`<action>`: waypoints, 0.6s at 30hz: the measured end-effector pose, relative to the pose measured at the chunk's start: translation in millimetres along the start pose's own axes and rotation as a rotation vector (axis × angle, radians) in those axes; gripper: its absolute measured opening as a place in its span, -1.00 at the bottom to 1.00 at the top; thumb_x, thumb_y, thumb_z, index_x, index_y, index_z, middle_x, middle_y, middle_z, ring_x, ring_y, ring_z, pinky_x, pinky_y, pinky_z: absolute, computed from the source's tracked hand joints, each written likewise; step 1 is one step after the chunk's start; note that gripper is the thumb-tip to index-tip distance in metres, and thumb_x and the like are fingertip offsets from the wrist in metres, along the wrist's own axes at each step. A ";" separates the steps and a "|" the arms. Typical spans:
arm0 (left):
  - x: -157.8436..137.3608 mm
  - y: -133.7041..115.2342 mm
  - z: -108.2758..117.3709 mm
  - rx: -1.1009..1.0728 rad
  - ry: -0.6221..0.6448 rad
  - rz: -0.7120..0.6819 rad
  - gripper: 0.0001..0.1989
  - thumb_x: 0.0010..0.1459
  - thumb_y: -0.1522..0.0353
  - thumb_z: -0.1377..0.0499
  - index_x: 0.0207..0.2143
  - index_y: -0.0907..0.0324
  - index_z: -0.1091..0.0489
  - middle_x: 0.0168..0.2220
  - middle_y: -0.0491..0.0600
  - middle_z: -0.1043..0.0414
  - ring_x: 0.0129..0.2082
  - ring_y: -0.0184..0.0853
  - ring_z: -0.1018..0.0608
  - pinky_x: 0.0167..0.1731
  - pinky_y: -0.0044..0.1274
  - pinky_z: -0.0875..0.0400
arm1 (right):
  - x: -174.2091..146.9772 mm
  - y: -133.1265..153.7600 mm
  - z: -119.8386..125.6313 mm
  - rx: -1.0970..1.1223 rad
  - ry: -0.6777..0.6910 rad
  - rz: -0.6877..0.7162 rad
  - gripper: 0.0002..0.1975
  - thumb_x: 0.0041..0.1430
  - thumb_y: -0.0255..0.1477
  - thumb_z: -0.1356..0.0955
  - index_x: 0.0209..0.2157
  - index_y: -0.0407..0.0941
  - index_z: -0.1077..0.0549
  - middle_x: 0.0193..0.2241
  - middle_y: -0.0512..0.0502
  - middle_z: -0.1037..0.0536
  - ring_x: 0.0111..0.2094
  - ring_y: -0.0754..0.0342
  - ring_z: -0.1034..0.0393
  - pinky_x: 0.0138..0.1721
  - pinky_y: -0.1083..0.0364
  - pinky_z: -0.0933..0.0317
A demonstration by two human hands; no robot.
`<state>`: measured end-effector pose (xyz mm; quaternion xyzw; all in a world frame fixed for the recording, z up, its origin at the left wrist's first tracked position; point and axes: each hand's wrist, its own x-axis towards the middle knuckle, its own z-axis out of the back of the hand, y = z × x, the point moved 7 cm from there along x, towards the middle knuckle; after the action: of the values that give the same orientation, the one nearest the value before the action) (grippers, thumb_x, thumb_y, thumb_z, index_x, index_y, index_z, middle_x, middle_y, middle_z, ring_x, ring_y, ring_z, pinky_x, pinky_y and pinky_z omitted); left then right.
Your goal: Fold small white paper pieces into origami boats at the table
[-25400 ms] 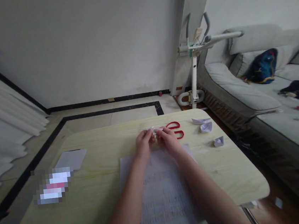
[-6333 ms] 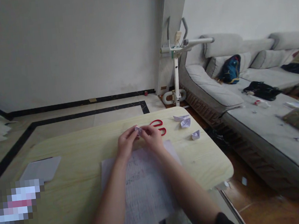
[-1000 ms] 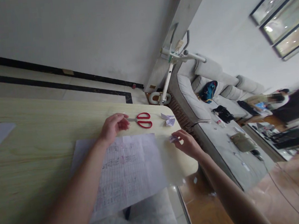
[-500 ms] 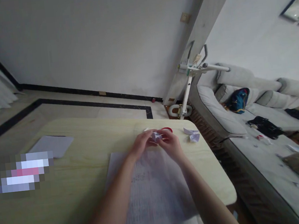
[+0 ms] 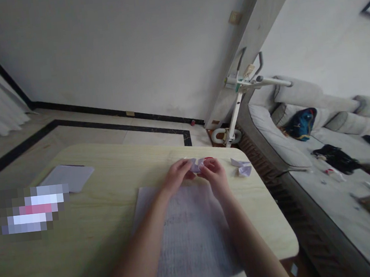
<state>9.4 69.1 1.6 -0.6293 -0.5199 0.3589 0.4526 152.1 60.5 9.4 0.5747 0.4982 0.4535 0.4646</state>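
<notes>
Between my two hands is a small piece of folded white paper [image 5: 196,165], held just above the table near its far edge. My left hand [image 5: 178,174] pinches its left side. The fingers of my right hand [image 5: 215,173] are closed on its right side. Part of a red round object [image 5: 208,158] shows behind my right hand; the rest is hidden. Under my forearms lies a large printed sheet [image 5: 188,230]. To the right of my right hand sit folded paper pieces [image 5: 244,169].
The pale wooden table [image 5: 113,207] has a rounded right edge. At its left lies a white paper stack [image 5: 68,178], near a pixelated patch. Beyond the table stand white exercise equipment [image 5: 234,118] and a grey sofa [image 5: 304,187] with a black bag or cloth [image 5: 334,158].
My hands have moved slightly apart, and the folded paper between them now looks wider and flatter. The view has shifted a little to the left.
</notes>
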 end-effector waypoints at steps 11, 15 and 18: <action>-0.4 1.0 -2.9 0.011 0.008 0.005 -0.62 0.05 0.12 -0.26 -0.27 0.27 -0.48 -0.33 0.01 -0.47 -0.47 -0.37 -0.51 -0.43 -0.54 -0.44 | 1.8 -14.0 10.5 0.016 -0.044 -0.070 -0.79 -0.08 -0.29 -0.49 -0.46 -0.13 -0.51 -0.47 0.00 -0.51 -0.41 0.12 -0.39 -0.35 0.14 -0.30; 0.2 1.9 -4.0 0.023 0.012 0.008 -0.61 0.08 0.09 -0.23 -0.28 0.27 -0.49 -0.33 0.02 -0.47 -0.46 -0.37 -0.50 -0.43 -0.53 -0.44 | 0.1 -15.2 7.2 0.112 -0.013 -0.150 -0.81 -0.10 -0.29 -0.48 -0.48 -0.12 -0.52 -0.49 0.02 -0.50 -0.45 0.15 -0.36 -0.40 0.18 -0.24; 0.1 2.4 -4.9 0.028 0.019 0.013 -0.61 0.09 0.09 -0.22 -0.28 0.27 -0.49 -0.33 0.03 -0.47 -0.45 -0.36 -0.51 -0.42 -0.53 -0.44 | -0.9 -13.4 4.4 0.125 0.013 -0.163 -0.82 -0.09 -0.30 -0.47 -0.47 -0.11 -0.53 -0.47 0.01 -0.52 -0.44 0.13 -0.36 -0.40 0.17 -0.23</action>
<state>14.7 68.1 1.0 -0.6296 -0.5063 0.3631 0.4641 154.3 60.2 -4.6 0.5572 0.5737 0.3857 0.4600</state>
